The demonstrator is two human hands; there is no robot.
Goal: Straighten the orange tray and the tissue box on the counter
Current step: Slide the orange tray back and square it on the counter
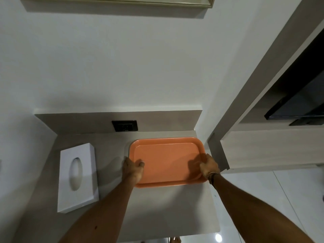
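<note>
An empty orange tray point(166, 155) lies on the grey counter point(157, 207) near its back right corner, its long side roughly parallel to the back wall. My left hand point(134, 168) grips the tray's left rim, thumb over the edge. My right hand point(209, 165) holds the right rim near the front corner. A white tissue box point(77, 178) with an oval opening lies flat at the counter's left, slightly rotated, apart from both hands.
A black wall socket point(124, 125) sits in the low backsplash behind the tray. A pale wood cabinet point(263, 148) stands right of the counter, with a dark screen point(298, 102) above it. Glossy white floor point(254, 207) lies past the counter's right edge.
</note>
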